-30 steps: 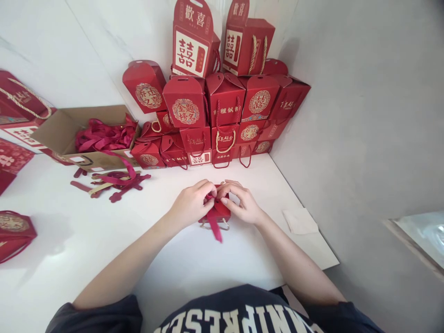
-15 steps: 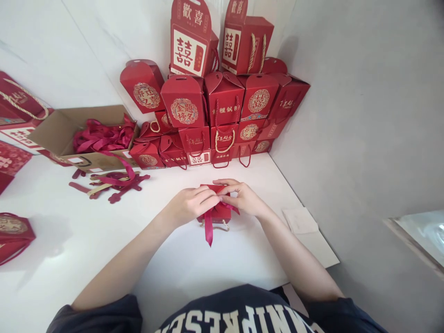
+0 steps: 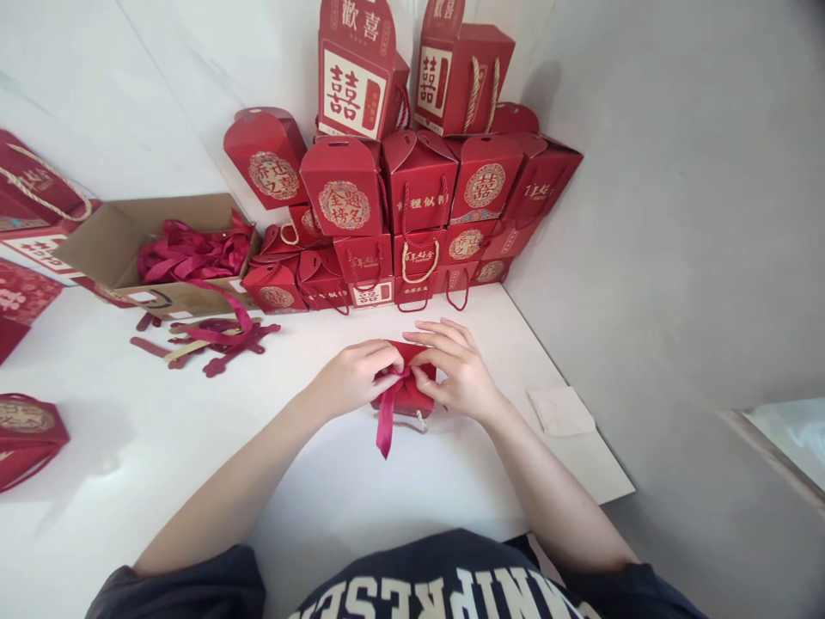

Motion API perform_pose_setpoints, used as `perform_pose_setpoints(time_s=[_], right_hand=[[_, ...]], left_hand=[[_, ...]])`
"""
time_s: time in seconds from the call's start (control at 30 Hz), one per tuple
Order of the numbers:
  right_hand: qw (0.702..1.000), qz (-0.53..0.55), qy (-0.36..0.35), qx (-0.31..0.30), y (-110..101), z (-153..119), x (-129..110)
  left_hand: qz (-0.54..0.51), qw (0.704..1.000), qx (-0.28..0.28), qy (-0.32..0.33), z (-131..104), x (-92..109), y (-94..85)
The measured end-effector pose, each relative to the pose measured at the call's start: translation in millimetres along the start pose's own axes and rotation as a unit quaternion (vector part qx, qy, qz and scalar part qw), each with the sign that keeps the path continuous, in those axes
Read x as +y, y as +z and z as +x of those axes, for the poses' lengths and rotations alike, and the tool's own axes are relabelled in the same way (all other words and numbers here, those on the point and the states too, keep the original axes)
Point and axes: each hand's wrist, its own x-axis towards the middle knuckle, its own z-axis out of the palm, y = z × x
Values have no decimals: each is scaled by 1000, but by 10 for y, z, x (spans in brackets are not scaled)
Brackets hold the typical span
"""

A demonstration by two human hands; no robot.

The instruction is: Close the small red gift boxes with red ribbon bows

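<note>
A small red gift box (image 3: 412, 399) stands on the white table in front of me, its cord handle lying at the near side. Dark pink ribbon (image 3: 385, 425) runs across the top of the box, and one tail hangs down toward me. My left hand (image 3: 353, 376) pinches the ribbon at the left of the box top. From the right, my right hand (image 3: 459, 368) pinches the ribbon near the middle between thumb and index finger, its other fingers stretched out over the box. The fingers partly cover the ribbon's crossing point.
Red gift boxes (image 3: 341, 202) are stacked against the wall. A cardboard box (image 3: 106, 245) of pink ribbon stands to the left, with a pile of dark red and gold strips (image 3: 219, 344) before it. More red boxes (image 3: 29, 438) sit far left. A white cloth (image 3: 560, 411) lies right.
My hands have drawn slightly apart at the ribbon. The right hand's fingers have spread and lifted, and the ribbon tail on the right no longer shows.
</note>
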Motion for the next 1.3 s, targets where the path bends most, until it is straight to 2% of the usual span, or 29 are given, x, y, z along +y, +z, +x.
perform_pose_setpoints(time_s=[0.1, 0.23, 0.33, 0.43, 0.5, 0.57, 0.7, 0.77, 0.83, 0.9, 0.97, 1.07, 1.13, 1.2, 1.3], right_hand=[[1000, 13, 6, -9, -17, -11, 14], [992, 87, 70, -59, -58, -10, 17], [980, 143, 101, -92, -86, -6, 7], [966, 195, 143, -89, -131, -12, 11], [947, 247, 191, -78, -196, -31, 49], [913, 316, 246, -80, -285, -62, 120], [839, 397, 358, -102, -427, -127, 282], [816, 420, 380, -112, -436, -136, 310], [798, 438, 387, -146, -408, -125, 287], [792, 432, 388, -191, -361, -107, 234], [797, 417, 381, -214, -313, -92, 179], [812, 399, 373, -207, -256, -90, 137], [812, 402, 371, -204, -239, -100, 137], [802, 422, 366, -213, -241, -112, 151], [788, 438, 366, -229, -266, -130, 189]], left_hand=[[-25, 999, -4, -28, -1, -3, -1], [-61, 996, 0, -68, 4, 17, -6], [-101, 986, -26, -127, 27, 60, -30], [-163, 966, -64, -192, 37, 58, -103], [-222, 944, -98, -223, 18, -2, -205], [-263, 923, -149, -239, -20, -105, -350], [-246, 895, -242, -282, -94, -296, -626], [-245, 879, -276, -302, -97, -318, -666], [-261, 861, -302, -315, -75, -293, -620], [-283, 851, -305, -320, -45, -257, -519], [-294, 852, -297, -314, -24, -239, -416], [-280, 872, -273, -296, -19, -248, -342], [-294, 873, -259, -290, -20, -254, -353], [-344, 858, -245, -293, -19, -257, -383], [-413, 814, -242, -328, -29, -299, -398]])
